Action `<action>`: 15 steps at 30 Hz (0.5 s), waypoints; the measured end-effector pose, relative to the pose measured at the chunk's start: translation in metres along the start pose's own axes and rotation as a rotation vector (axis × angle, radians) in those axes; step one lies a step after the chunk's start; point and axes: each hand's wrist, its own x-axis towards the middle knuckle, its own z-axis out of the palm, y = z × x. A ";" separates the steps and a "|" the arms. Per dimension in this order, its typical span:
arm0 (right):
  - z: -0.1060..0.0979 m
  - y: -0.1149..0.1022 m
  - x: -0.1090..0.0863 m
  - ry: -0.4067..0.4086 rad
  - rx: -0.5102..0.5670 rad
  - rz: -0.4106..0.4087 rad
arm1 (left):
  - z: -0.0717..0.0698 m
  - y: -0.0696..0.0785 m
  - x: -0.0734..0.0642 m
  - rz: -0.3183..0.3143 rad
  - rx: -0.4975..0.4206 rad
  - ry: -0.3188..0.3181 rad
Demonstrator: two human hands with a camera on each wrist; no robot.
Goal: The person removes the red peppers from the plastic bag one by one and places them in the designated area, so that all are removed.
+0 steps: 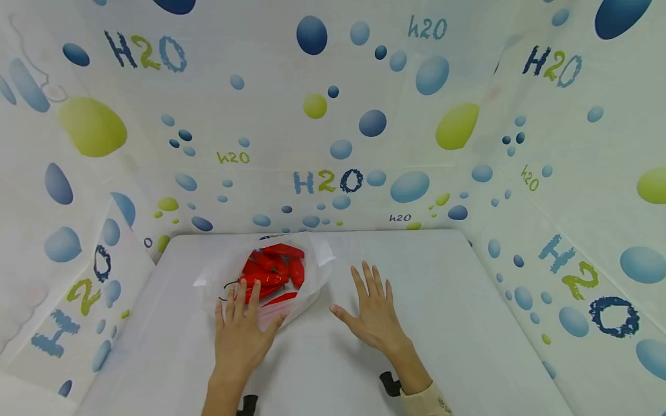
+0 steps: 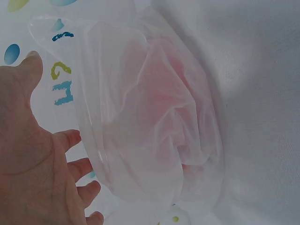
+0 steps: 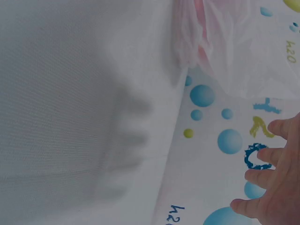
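Note:
A translucent white plastic bag (image 1: pixel 317 263) stands open on the table, left of centre. Several red chili peppers (image 1: pixel 266 278) with dark stems lie inside it. My left hand (image 1: pixel 240 330) is spread with straight fingers at the near side of the bag, its fingertips overlapping the bag's front in the head view. In the left wrist view, the bag (image 2: pixel 136 112) appears close beyond those fingertips, the red showing through its creased side. My right hand (image 1: pixel 372 315) hovers to the right of the bag, fingers spread and holding nothing; its shadow falls on the table.
The white table (image 1: pixel 468 346) has its far edge against a backdrop (image 1: pixel 270 115) printed with blue and green drops and "H2O" lettering. The same printed sheet rises on the left and right sides. Dark wrist-camera mounts (image 1: pixel 390 383) show near both wrists.

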 end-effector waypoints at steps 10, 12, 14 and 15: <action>0.000 -0.005 -0.002 0.029 0.005 -0.015 | -0.007 0.001 -0.003 -0.016 -0.025 -0.006; 0.000 -0.007 -0.002 0.026 0.006 -0.016 | -0.008 0.003 -0.004 -0.014 -0.033 -0.001; 0.000 -0.008 -0.002 0.018 0.005 -0.015 | -0.009 0.003 -0.005 -0.008 -0.032 0.008; 0.000 -0.008 -0.002 0.014 0.006 -0.016 | -0.011 0.004 -0.006 -0.009 -0.036 0.007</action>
